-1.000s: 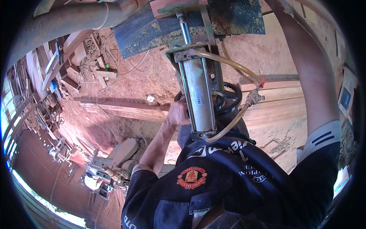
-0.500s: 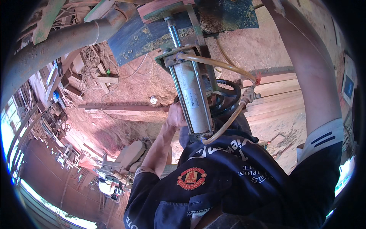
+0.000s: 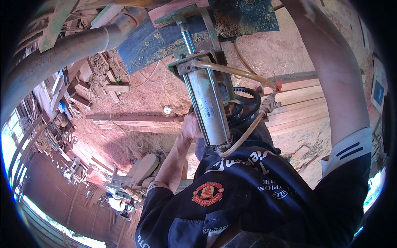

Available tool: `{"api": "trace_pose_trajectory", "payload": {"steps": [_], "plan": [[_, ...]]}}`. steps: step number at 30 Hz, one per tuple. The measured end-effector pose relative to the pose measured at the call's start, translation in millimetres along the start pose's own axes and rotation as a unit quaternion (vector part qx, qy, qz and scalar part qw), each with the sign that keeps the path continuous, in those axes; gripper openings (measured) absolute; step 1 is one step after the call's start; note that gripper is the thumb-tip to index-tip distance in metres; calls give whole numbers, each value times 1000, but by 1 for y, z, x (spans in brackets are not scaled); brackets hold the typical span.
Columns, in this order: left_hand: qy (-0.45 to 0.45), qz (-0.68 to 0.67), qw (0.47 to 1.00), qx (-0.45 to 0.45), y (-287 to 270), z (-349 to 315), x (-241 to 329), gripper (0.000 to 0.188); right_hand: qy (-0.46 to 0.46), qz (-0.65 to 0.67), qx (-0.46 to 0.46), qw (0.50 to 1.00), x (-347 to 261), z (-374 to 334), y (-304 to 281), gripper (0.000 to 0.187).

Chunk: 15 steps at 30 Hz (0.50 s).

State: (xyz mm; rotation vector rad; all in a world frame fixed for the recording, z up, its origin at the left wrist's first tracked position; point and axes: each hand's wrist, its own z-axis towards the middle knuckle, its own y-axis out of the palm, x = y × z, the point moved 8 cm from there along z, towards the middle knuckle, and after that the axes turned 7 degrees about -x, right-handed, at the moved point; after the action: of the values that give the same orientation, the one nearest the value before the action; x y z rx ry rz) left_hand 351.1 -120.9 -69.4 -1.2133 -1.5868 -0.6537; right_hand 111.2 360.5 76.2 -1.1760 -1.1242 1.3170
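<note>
A pneumatic cylinder [image 3: 210, 109] with a pale metal barrel and shiny tie rods stands tilted in front of my body. Its bright piston rod [image 3: 188, 38] runs up to a wooden block at the top. My left hand [image 3: 192, 126] is at the cylinder's left side, bent inward. Its fingers are hidden behind the barrel, so what they touch cannot be made out. My right forearm [image 3: 337, 70] reaches up past the top edge, and the right hand is out of the picture. A yellowish air hose [image 3: 235, 71] leaves the cylinder's upper end; another [image 3: 248, 138] curves from its lower end to a brass-coloured fitting [image 3: 271, 104].
A dark sheet [image 3: 157, 45] dusted with sawdust lies beyond the cylinder. A thick rusty pipe [image 3: 70, 51] crosses the upper left. Black looped hoses [image 3: 250, 97] hang right of the barrel. Long boards [image 3: 302, 101] lie at right, and wood scraps [image 3: 118, 87] litter the left floor.
The upper end of my right forearm has shifted slightly and is blurred. A shadow on the floor at left has spread. My left hand and the cylinder look nearly the same.
</note>
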Motion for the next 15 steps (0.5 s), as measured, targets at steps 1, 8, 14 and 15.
{"api": "trace_pose_trajectory", "payload": {"steps": [1, 8, 14, 15], "plan": [[3, -3, 1000, 5, 0, 0, -1, 73, -3, 7, 1, 1000, 1, 0, 1, 100], [5, -4, 1000, -5, 1, 0, -1, 73, -18, 8, 25, 1000, 2, -1, 3, 82], [11, -22, 1000, 6, 0, 2, 1, 72, -3, -11, 8, 1000, 3, 2, 4, 96], [19, -11, 1000, 3, 0, 3, 1, 72, -3, -16, -3, 1000, 4, 2, 5, 101]]}}
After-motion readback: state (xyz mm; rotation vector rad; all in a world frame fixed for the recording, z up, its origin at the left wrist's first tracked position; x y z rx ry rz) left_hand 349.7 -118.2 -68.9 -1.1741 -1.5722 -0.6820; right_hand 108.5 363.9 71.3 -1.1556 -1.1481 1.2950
